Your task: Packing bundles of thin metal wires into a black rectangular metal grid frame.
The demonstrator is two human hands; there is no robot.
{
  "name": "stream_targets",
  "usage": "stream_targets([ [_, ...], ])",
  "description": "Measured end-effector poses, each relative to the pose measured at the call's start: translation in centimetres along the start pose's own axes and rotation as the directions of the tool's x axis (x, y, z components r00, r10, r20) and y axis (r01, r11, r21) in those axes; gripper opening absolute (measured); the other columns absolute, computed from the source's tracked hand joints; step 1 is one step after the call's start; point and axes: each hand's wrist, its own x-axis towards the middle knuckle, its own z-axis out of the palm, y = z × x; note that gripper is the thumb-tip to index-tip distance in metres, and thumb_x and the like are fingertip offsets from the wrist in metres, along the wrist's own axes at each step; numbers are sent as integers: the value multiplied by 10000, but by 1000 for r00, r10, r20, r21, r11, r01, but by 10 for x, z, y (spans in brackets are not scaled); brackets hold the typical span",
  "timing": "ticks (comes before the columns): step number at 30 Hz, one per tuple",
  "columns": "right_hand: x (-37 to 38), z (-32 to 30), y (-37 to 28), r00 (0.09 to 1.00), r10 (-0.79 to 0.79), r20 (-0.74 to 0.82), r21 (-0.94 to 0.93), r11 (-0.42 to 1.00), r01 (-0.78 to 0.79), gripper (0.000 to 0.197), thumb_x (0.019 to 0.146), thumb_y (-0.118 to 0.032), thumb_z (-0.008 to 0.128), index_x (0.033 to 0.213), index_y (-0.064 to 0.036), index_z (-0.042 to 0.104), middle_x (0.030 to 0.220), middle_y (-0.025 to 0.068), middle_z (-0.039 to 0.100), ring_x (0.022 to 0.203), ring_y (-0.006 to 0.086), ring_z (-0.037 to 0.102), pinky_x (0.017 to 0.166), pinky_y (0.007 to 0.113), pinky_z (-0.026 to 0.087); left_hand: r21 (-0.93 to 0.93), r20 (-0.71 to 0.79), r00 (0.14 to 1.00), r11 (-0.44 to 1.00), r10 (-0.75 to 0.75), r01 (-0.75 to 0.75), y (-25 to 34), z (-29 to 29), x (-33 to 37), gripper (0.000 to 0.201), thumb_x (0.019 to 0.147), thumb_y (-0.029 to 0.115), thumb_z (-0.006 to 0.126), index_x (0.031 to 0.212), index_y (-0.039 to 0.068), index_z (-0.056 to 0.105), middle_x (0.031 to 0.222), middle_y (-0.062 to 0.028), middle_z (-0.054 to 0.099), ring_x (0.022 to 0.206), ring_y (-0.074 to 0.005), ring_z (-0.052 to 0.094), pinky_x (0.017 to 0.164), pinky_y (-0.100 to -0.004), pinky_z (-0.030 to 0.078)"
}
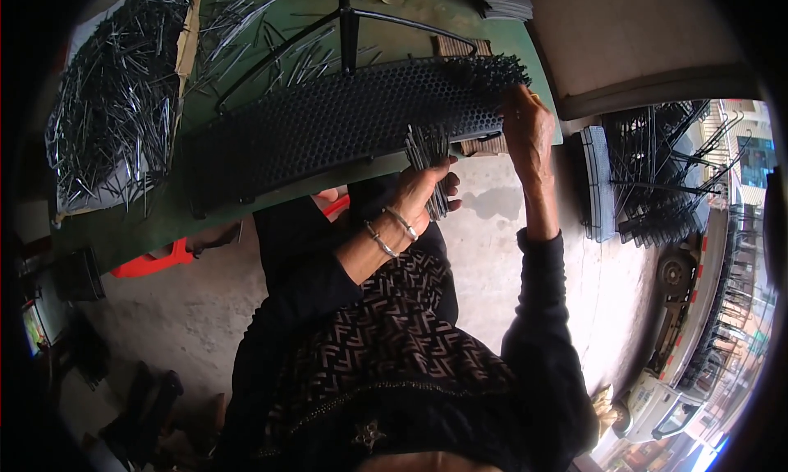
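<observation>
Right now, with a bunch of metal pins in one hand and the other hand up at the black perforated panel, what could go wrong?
1. The left hand grips a splayed bundle of pins below the panel; some could slip out and drop to the floor.
2. The right hand works beside pins already bristling from the panel's end, so a fingertip might get pricked.
3. The panel overhangs the green table edge and may tip.

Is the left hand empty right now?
No, the left hand grips a bundle of thin dark metal pins just below the black perforated panel, while the right hand touches the panel's end.
</observation>
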Motion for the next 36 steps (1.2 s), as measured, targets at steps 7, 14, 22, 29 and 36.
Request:
stream_targets([
  [7,-4,-7,-13,997,-76,-15,-43,996,76,136,893,-184,613,981,-133,702,842,114,616,767,294,621,670,382,479,-18,62,997,999,37,-35,0,-3,-1,243,934,219,604,1083,27,603,743,-5,554,642,-108,513,580,-290,455],
  [14,-14,-7,-9,998,38,-49,-116,992,-44,209,921,-248,614,1093,-183,714,857,72,605,760,225,611,671,333,474,-23,73,996,998,53,-51,0,1,-3,242,912,265,637,1035,57,658,726,0,568,622,-100,501,547,-267,435],
  [22,-37,-20,-20,795,89,600,587,626,-513,312,930,-247,639,1094,18,663,811,32,659,685,88,570,634,234,471,68,102,987,989,123,-130,5,5,-10,246,888,255,662,1016,48,698,752,-20,611,646,-106,533,538,-250,424],
  [29,-38,-26,-28,774,33,633,622,574,-533,228,918,-185,638,966,38,644,783,52,627,690,105,579,612,242,473,202,51,996,976,68,-77,5,3,-12,270,853,269,705,999,42,712,807,-63,685,646,-116,595,535,-245,418],
  [36,-43,-35,-18,753,23,658,610,570,-551,182,907,-151,625,927,30,629,783,66,646,693,125,613,650,251,492,339,83,996,940,13,-40,9,8,-17,261,888,259,673,1042,49,669,895,-65,688,712,-129,614,530,-237,404],
])
